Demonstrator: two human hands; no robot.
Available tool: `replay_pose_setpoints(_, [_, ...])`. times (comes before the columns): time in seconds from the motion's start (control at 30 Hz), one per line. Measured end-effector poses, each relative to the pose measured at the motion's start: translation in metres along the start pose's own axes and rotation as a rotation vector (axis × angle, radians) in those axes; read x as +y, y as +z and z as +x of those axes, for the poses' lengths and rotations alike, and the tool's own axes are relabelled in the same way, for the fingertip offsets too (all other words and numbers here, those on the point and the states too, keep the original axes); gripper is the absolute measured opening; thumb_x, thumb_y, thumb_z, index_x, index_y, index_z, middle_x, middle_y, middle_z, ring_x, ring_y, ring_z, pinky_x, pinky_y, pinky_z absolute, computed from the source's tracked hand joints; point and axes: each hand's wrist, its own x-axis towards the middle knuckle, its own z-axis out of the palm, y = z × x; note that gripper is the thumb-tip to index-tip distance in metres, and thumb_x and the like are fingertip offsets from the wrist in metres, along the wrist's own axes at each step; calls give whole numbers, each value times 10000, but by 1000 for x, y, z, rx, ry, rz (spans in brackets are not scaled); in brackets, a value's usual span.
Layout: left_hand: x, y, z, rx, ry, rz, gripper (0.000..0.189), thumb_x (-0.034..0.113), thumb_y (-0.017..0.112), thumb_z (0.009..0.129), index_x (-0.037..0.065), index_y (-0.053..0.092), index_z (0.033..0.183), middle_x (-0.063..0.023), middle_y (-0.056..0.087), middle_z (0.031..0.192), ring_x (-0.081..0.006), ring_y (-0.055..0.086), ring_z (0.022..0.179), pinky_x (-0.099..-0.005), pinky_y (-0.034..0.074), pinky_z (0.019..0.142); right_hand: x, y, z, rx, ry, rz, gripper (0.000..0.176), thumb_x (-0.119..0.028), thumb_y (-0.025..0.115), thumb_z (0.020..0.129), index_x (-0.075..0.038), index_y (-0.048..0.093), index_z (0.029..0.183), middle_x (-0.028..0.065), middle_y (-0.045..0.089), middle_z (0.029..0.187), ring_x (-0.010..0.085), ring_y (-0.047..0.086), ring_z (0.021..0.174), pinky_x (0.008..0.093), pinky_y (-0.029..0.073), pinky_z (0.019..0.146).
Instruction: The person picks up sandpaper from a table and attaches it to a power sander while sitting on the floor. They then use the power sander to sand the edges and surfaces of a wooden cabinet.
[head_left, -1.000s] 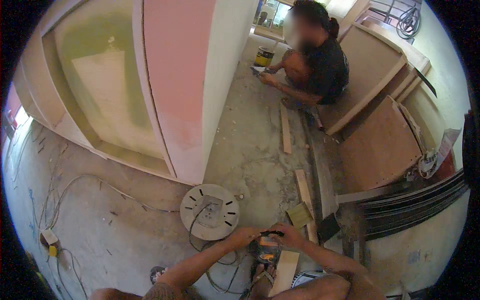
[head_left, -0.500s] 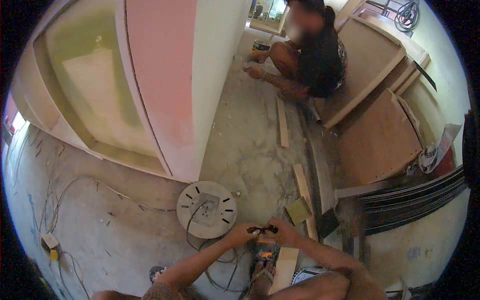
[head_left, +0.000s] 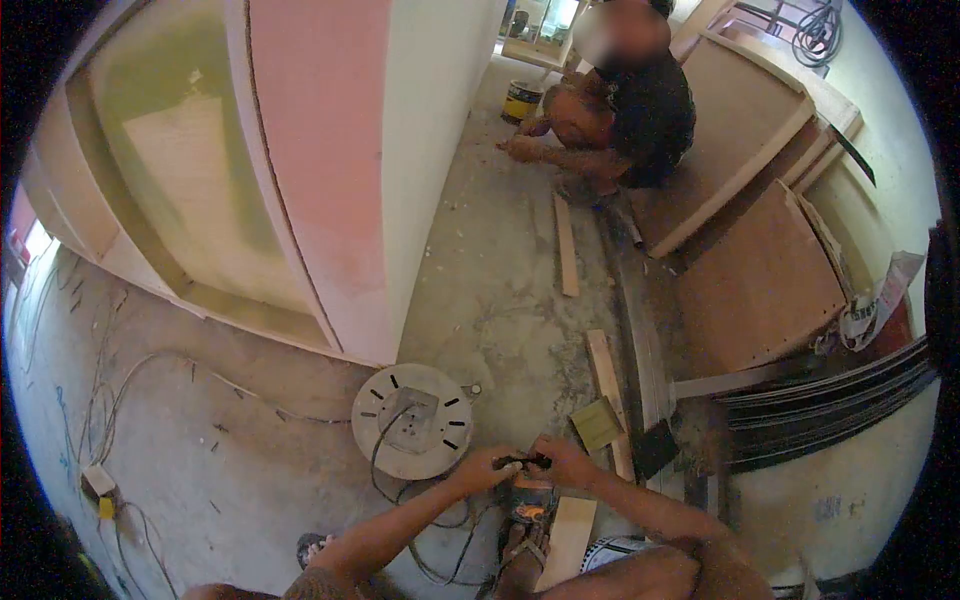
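My left hand (head_left: 486, 468) and my right hand (head_left: 563, 466) meet low in the middle of the view. Both have their fingers closed on a small dark piece (head_left: 524, 462) stretched between them; its kind is too small to make out. Just beneath it, by my sandalled foot (head_left: 527, 555), is an orange-and-black power tool (head_left: 531, 497), partly covered by the hands. A pale wooden board (head_left: 570, 535) lies right of the foot. To the left of my hands sits a round cable reel (head_left: 365, 425) with a dark cord running from it.
A pink and white panel (head_left: 335, 180) rises at the left. Ahead, a person (head_left: 645, 115) squats beside a paint can (head_left: 521, 101). Wood strips (head_left: 567, 245) and a square greenish piece (head_left: 596, 424) lie on the floor. Brown boards (head_left: 765, 280) and black strips (head_left: 820, 410) are at right.
The squatting person's head and body have shifted slightly right, and their hands have moved, showing more of the paint can. My hands stay nearly in place around the dark piece.
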Motion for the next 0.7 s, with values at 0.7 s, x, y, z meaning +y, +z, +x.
replay_pose_setpoints(0.7, [-32, 24, 15, 230, 105, 164, 349, 294, 632, 857, 71, 660, 1123, -146, 677, 1077, -284, 632, 992, -396, 477, 878, -7, -8, -11, 72, -176, -76, 213, -216, 675, 891, -56, 629, 1024, 109, 599, 863, 275, 581, 813, 396, 465, 714])
